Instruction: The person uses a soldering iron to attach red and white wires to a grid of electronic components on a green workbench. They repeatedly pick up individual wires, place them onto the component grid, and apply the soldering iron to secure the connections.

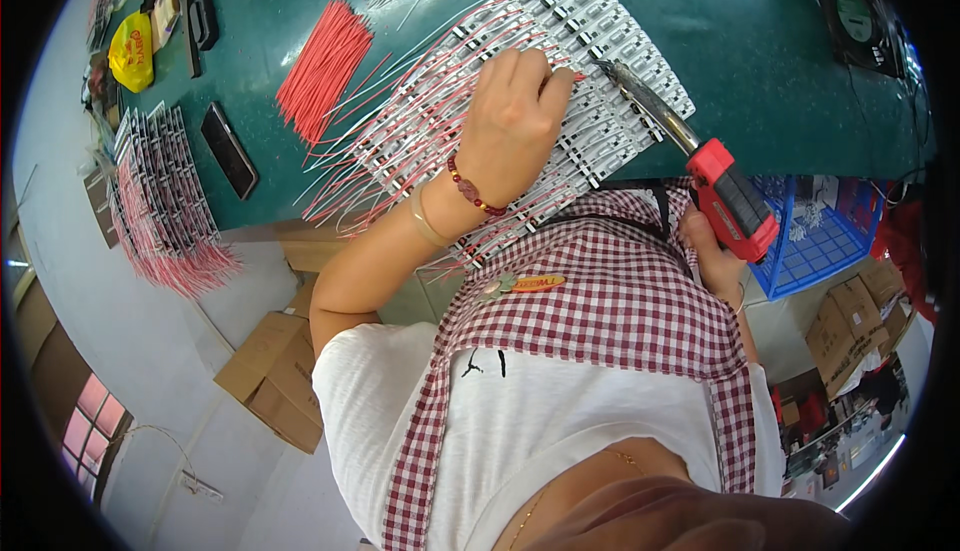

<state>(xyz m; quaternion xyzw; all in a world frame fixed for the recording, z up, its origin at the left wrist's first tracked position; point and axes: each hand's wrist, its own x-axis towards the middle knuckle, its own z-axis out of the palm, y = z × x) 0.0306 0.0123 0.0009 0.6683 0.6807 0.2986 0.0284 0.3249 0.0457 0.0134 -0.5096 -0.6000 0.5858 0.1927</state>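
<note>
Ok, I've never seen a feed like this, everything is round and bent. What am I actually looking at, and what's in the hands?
This is one picture from a wide fisheye camera worn on a person's head, looking down, so straight edges curve. There is no machine, only two bare hands. The left hand, with a beaded bracelet at the wrist, rests palm down on a sheet of white circuit strips with thin red and white wires soldered along them. The right hand grips a red-handled soldering gun, its metal tip near the left hand's fingertips. All this lies on a green worktable. Further left are a bundle of cut red wires, a dark phone and a stack of finished strips.
</note>
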